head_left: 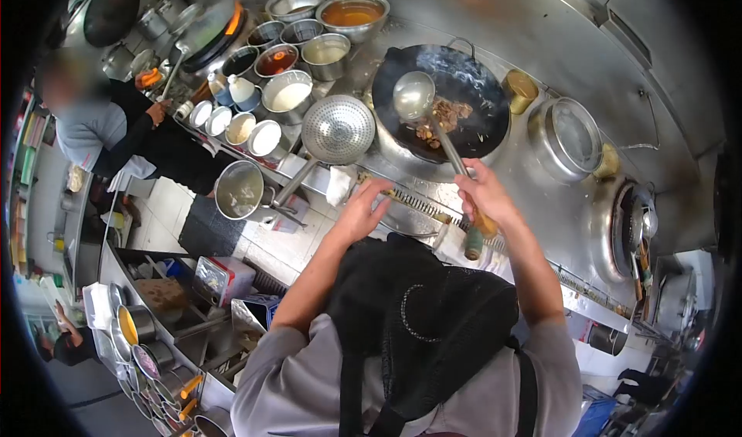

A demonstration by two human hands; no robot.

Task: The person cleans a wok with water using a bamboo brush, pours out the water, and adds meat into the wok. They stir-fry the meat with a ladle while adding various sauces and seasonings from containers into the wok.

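My right hand (488,195) is closed around the long handle of a ladle (413,95). The ladle's metal bowl is over a black wok (487,81), and its wooden grip end sticks out below my fist. Browned pieces of meat (450,114) lie in the wok beside the ladle, with light smoke around them. My left hand (363,211) is at the stove's front edge, fingers bent and apart, with nothing visible in it. Close to its fingers is a white cloth (340,183). A perforated strainer (338,129) rests to the upper left, its handle pointing toward me.
Left of the wok stand several metal bowls and pots, including a bowl of orange liquid (352,13) and small seasoning tubs (265,137). A lidded pot (568,139) is at right. Another person (100,128) works at a flaming wok on the left.
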